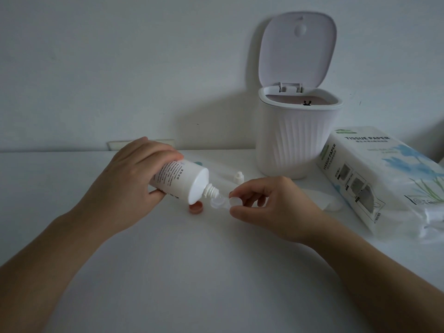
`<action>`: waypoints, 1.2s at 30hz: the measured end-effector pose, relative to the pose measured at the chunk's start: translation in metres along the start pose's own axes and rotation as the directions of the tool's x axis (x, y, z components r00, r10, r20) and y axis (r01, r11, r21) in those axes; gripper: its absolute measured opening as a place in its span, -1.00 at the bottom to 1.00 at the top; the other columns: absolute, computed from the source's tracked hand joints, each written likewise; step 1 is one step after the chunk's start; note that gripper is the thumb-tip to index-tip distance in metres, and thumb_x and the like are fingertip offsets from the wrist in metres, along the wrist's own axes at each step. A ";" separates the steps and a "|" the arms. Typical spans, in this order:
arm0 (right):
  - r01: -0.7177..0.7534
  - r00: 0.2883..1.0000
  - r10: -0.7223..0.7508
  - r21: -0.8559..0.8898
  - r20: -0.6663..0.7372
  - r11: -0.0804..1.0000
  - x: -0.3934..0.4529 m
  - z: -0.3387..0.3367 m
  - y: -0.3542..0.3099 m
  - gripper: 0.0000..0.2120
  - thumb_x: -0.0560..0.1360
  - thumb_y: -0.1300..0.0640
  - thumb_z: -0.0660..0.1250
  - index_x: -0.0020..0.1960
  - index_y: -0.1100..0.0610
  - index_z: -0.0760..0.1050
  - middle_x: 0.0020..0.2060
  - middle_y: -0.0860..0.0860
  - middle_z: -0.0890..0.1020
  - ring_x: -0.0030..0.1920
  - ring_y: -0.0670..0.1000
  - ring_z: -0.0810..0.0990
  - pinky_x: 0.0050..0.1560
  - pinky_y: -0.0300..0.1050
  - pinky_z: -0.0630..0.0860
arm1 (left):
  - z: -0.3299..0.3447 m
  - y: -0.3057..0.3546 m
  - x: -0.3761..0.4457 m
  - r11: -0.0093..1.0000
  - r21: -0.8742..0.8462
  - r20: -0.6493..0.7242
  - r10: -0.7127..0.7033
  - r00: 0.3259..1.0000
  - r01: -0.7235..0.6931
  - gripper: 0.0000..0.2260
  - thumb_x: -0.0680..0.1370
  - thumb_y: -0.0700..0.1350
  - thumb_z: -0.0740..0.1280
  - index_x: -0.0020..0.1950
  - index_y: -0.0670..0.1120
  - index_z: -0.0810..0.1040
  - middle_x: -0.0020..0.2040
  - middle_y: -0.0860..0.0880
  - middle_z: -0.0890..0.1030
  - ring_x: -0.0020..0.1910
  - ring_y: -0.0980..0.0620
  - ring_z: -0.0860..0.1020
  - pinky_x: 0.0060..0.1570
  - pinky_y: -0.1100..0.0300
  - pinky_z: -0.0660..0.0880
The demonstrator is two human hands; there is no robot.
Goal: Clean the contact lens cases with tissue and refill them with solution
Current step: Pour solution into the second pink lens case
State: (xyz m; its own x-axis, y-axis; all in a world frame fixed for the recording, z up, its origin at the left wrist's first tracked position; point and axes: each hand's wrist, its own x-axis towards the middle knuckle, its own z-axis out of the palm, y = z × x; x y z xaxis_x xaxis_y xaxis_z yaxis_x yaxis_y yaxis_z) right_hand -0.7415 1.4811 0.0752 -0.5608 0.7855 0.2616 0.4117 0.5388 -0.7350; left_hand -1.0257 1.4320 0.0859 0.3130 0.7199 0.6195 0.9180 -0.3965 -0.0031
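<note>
Refilling looks underway: the left hand (pixel 134 174) grips the tipped bottle (pixel 179 182), nozzle at the case (pixel 222 202) pinched by the right hand (pixel 269 203). 1 orange cap (pixel 196 208) lies off; capping remains.

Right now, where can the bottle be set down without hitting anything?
Bare table lies between the forearms, and left of the left hand. It is crowded past the solution bottle: pink cap, lens case in the right hand, bottle cap, bin, tissue pack.
</note>
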 end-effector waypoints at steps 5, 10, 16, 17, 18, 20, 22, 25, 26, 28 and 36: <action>0.008 1.000 -0.008 0.002 -0.003 1.000 0.000 0.000 0.001 -0.90 0.41 0.06 0.54 -0.09 -0.05 0.69 -0.23 -0.17 0.70 -0.28 -0.26 0.60 -0.21 -0.49 0.42 | -0.001 0.000 0.000 1.000 0.002 -0.005 -0.001 1.000 0.001 -0.44 0.28 -0.35 0.59 0.26 -0.16 0.58 0.21 -0.06 0.60 0.22 -0.17 0.55 0.47 -0.13 0.30; 0.000 1.000 0.000 0.000 -0.001 1.000 0.000 0.000 0.001 -0.89 0.41 0.04 0.53 -0.06 -0.05 0.70 -0.22 -0.17 0.70 -0.26 -0.25 0.62 -0.20 -0.49 0.43 | -0.001 0.001 0.001 1.000 0.004 -0.005 0.004 1.000 -0.004 -0.45 0.28 -0.36 0.59 0.25 -0.17 0.59 0.21 -0.07 0.61 0.22 -0.18 0.55 0.45 -0.15 0.31; 0.000 1.000 0.000 -0.004 -0.002 1.000 -0.001 0.000 0.001 -0.88 0.41 0.04 0.54 -0.06 -0.05 0.70 -0.23 -0.18 0.69 -0.27 -0.26 0.61 -0.20 -0.48 0.43 | -0.001 0.002 0.001 1.000 -0.008 0.003 -0.005 1.000 0.005 -0.45 0.28 -0.35 0.59 0.25 -0.18 0.59 0.21 -0.08 0.61 0.22 -0.19 0.56 0.44 -0.16 0.33; 0.002 1.000 -0.002 -0.010 -0.003 1.000 -0.001 0.000 0.001 -0.88 0.41 0.04 0.54 -0.05 -0.05 0.70 -0.23 -0.17 0.69 -0.26 -0.25 0.61 -0.20 -0.47 0.43 | -0.001 0.001 0.000 1.000 -0.011 0.006 -0.007 1.000 0.007 -0.45 0.28 -0.35 0.59 0.25 -0.17 0.60 0.21 -0.07 0.61 0.22 -0.19 0.56 0.43 -0.17 0.34; 0.004 1.000 -0.004 -0.013 -0.004 1.000 0.000 0.000 0.001 -0.88 0.41 0.04 0.54 -0.05 -0.04 0.70 -0.23 -0.17 0.69 -0.27 -0.25 0.61 -0.20 -0.47 0.43 | -0.001 0.001 0.000 1.000 -0.014 0.011 -0.010 1.000 0.010 -0.45 0.28 -0.35 0.60 0.25 -0.17 0.60 0.21 -0.07 0.61 0.22 -0.19 0.56 0.42 -0.18 0.35; 0.007 1.000 -0.007 -0.017 -0.005 1.000 0.000 0.000 0.000 -0.89 0.41 0.05 0.54 -0.06 -0.04 0.70 -0.24 -0.17 0.69 -0.27 -0.26 0.60 -0.19 -0.47 0.44 | -0.001 0.001 0.000 1.000 -0.017 0.020 -0.014 1.000 0.014 -0.45 0.29 -0.34 0.60 0.25 -0.16 0.60 0.22 -0.06 0.61 0.23 -0.19 0.56 0.41 -0.19 0.36; 0.005 1.000 -0.005 -0.016 -0.001 1.000 -0.001 0.000 0.000 -0.89 0.41 0.04 0.54 -0.06 -0.05 0.70 -0.24 -0.15 0.70 -0.27 -0.25 0.61 -0.19 -0.46 0.44 | 0.000 0.001 0.000 1.000 -0.016 0.021 -0.015 1.000 0.015 -0.46 0.29 -0.33 0.60 0.25 -0.16 0.60 0.22 -0.06 0.61 0.23 -0.18 0.56 0.42 -0.18 0.35; 0.004 1.000 -0.004 -0.013 -0.004 1.000 -0.001 0.000 0.001 -0.89 0.41 0.04 0.54 -0.06 -0.04 0.70 -0.24 -0.16 0.69 -0.28 -0.25 0.60 -0.19 -0.46 0.45 | 0.000 0.001 0.000 1.000 -0.014 0.011 -0.007 1.000 0.008 -0.47 0.30 -0.33 0.60 0.24 -0.16 0.60 0.21 -0.05 0.61 0.22 -0.17 0.56 0.42 -0.17 0.35; 0.005 1.000 -0.005 -0.016 -0.005 1.000 -0.001 0.000 0.001 -0.89 0.41 0.04 0.54 -0.06 -0.04 0.70 -0.24 -0.16 0.69 -0.27 -0.25 0.60 -0.19 -0.46 0.44 | -0.001 0.001 0.000 1.000 -0.014 0.008 -0.004 1.000 0.004 -0.47 0.30 -0.33 0.60 0.24 -0.16 0.60 0.21 -0.06 0.61 0.22 -0.17 0.56 0.42 -0.17 0.35; 0.003 1.000 -0.003 -0.022 -0.002 1.000 0.000 0.000 0.000 -0.88 0.41 0.04 0.54 -0.06 -0.04 0.70 -0.23 -0.16 0.69 -0.26 -0.24 0.61 -0.19 -0.46 0.45 | 0.000 0.000 0.000 1.000 -0.009 0.003 0.005 1.000 -0.004 -0.47 0.29 -0.34 0.59 0.25 -0.17 0.60 0.21 -0.06 0.61 0.22 -0.17 0.56 0.42 -0.16 0.35; 0.000 1.000 0.000 -0.013 0.002 1.000 0.000 0.000 0.000 -0.89 0.41 0.04 0.53 -0.06 -0.04 0.70 -0.25 -0.17 0.69 -0.28 -0.25 0.60 -0.20 -0.45 0.44 | 0.000 -0.001 0.000 1.000 0.001 -0.002 0.011 1.000 -0.011 -0.44 0.28 -0.35 0.60 0.25 -0.16 0.59 0.21 -0.06 0.60 0.22 -0.17 0.56 0.44 -0.16 0.33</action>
State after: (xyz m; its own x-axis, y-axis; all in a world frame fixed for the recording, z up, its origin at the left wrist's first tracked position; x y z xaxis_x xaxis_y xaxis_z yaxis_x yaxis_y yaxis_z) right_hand -0.7410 1.4812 0.0751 -0.5626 0.7847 0.2602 0.4212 0.5429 -0.7265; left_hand -1.0264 1.4327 0.0861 0.3224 0.7145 0.6209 0.9150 -0.4034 -0.0108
